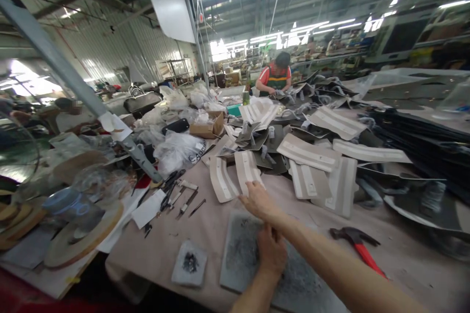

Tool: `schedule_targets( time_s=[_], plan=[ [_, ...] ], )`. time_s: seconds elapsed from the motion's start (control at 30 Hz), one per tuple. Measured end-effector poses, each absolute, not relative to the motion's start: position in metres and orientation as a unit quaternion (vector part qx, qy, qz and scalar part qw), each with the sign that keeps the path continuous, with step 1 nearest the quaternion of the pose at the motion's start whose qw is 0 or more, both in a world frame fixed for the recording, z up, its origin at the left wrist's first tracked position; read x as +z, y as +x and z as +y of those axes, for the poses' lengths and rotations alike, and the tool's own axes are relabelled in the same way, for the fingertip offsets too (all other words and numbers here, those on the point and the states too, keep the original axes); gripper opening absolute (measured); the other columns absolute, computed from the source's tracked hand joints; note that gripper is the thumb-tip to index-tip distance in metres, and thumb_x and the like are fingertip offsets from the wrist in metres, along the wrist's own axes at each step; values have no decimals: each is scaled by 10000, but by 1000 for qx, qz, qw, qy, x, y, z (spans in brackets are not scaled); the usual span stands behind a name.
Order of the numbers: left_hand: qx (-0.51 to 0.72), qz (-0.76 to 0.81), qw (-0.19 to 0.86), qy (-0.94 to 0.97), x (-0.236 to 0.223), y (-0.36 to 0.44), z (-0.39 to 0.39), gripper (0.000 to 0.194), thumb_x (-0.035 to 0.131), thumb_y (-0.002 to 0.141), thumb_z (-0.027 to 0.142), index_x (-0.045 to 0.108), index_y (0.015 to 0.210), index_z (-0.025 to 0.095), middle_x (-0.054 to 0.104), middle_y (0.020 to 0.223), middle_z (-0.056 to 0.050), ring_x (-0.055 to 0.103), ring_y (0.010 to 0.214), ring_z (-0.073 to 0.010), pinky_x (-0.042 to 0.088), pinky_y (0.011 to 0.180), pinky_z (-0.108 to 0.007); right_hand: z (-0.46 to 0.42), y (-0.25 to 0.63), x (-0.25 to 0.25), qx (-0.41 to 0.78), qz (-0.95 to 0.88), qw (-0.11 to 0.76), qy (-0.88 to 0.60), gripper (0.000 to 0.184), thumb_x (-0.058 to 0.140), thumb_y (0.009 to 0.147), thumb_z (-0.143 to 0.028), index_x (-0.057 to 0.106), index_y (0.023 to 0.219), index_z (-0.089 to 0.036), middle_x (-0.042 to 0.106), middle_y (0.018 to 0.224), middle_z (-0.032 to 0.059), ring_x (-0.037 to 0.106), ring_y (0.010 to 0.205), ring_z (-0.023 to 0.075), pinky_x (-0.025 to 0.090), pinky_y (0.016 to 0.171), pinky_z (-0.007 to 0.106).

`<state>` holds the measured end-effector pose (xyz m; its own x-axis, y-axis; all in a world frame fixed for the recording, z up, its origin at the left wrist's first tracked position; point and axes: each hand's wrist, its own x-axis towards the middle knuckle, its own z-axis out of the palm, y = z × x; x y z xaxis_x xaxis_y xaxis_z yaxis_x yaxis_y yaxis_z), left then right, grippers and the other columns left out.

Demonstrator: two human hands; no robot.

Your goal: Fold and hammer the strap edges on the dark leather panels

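My right hand (257, 201) reaches forward across my left arm. Its fingers are stretched out, with the tips at the near end of a curved beige panel (246, 164) that has a pale strip along it. Just left of that lies a similar curved panel (223, 181). Closer to me, my left hand (271, 250) is closed over a dark grey slab (238, 244); whatever its curled fingers hold is hidden. A small white tray (179, 269) with dark metal bits stands left of the slab. To the right lies a hammer (358, 244) with a red handle.
More beige panels (308, 154) and dark pieces are heaped across the table's far side. Several hand tools (187, 203) lie at left beside plastic bags (179, 149) and a slanted metal post (73, 63). A co-worker (275, 76) sits beyond the heap.
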<state>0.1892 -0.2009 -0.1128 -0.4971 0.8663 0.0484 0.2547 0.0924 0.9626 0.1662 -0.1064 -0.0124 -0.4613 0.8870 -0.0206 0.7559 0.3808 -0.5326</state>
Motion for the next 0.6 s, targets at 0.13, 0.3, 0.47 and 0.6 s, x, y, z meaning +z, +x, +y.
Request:
schedule_targets(
  time_s=[0.13,0.3,0.47,0.6],
  plan=[
    [555,648,331,404,-119,192,-199,179,535,877,222,674,973,162,744,869,-106,693,806,-242,495,726,-308,-65,128,-29,183,-788,112,-578,819,697,813,-493,416,1443,-52,411,1432,320,417,1331,436,349,1037,577],
    [604,594,390,363,-124,193,-195,250,651,861,384,697,1025,201,765,947,-127,706,878,-289,532,731,-341,-50,94,-47,149,-760,106,-624,1012,764,718,-418,289,1484,41,310,1468,406,324,1378,493,328,1033,611],
    [566,637,349,389,-127,191,-195,148,596,874,308,671,924,190,735,823,-101,666,759,-253,494,682,-320,-37,104,-38,182,-766,90,-610,488,575,836,-201,549,1271,17,603,1182,333,624,1112,350,485,865,424],
    [543,657,307,424,-121,189,-197,95,564,840,199,644,887,180,684,754,-55,611,694,-209,458,661,-285,-24,155,-5,210,-778,105,-583,289,519,855,-158,649,1098,-73,702,1003,226,682,984,280,482,854,354]
  ],
)
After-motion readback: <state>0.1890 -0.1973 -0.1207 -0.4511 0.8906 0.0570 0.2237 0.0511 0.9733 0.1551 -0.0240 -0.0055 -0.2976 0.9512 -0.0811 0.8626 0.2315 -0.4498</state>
